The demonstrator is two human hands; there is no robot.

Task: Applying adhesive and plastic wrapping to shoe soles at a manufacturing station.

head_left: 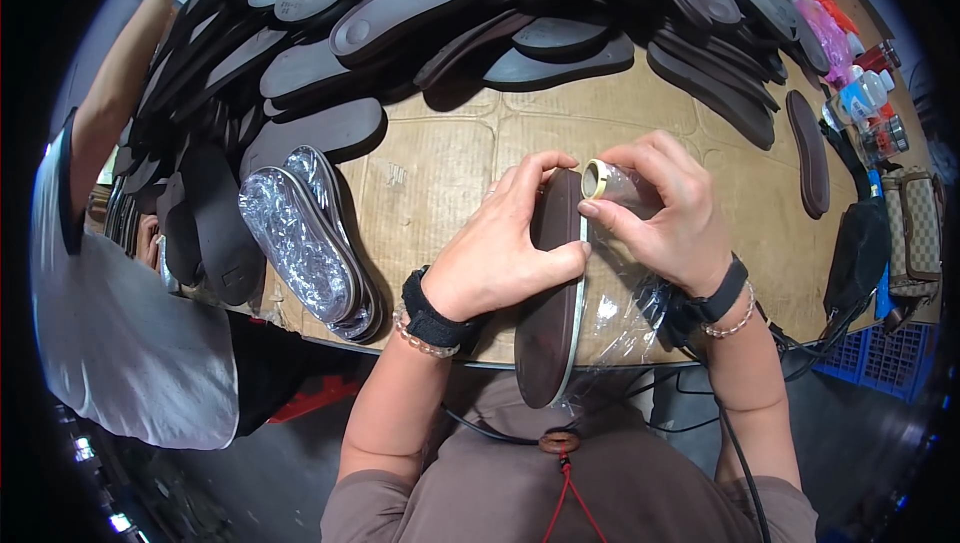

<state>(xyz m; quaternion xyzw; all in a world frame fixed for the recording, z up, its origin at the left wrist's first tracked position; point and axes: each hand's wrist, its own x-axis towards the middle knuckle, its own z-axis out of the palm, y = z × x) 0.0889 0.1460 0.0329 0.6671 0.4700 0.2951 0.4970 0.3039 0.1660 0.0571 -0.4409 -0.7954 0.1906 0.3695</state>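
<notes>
My left hand (497, 248) grips a dark brown shoe sole (546, 348) that stands on its edge, its lower end past the table's near side. A pale strip runs along the sole's right edge. My right hand (672, 211) is closed around a small roll of clear plastic film (593, 181) with a yellowish core, right beside the sole's upper end. Loose shiny film (622, 318) trails below the roll along the sole's right side. To the left lie film-wrapped soles (300, 243), stacked on the cardboard-covered table (430, 183).
Heaped dark soles (420, 3) fill the table's far side and left. One single sole (808, 153) lies at the right. Bottles (865, 95), a black bag (858, 258) and a checked bag (915, 228) line the right edge. At left stands a person in a grey shirt (140, 333).
</notes>
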